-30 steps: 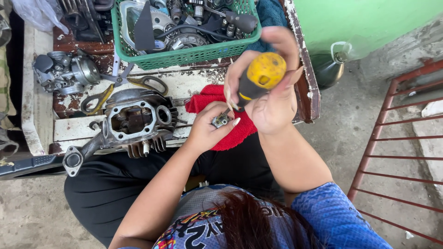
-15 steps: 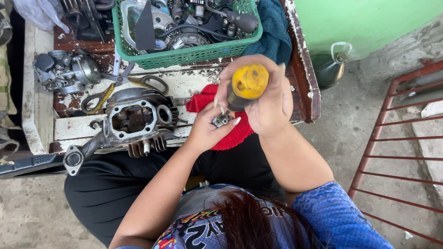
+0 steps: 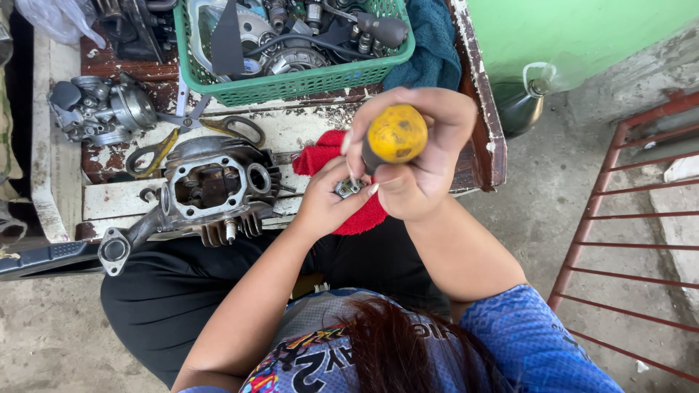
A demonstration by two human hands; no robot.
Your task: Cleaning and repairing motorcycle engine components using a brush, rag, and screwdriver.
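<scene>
Workbench point(image 3: 58, 182) below: right hand point(image 3: 415, 156) grips screwdriver point(image 3: 393, 136); left hand point(image 3: 328, 204) pinches seemingly metal part point(image 3: 348, 188).

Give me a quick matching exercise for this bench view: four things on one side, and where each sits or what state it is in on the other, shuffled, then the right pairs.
Things
1. screwdriver
2. small metal part
3. green basket
4. cylinder head

Places or states
A. at the far end of the bench, full of engine parts
B. pinched in the left hand over the red rag
C. gripped in the right hand, yellow handle end up
D. lying on the bench left of both hands, untouched

Pairs: 1-C, 2-B, 3-A, 4-D
</scene>
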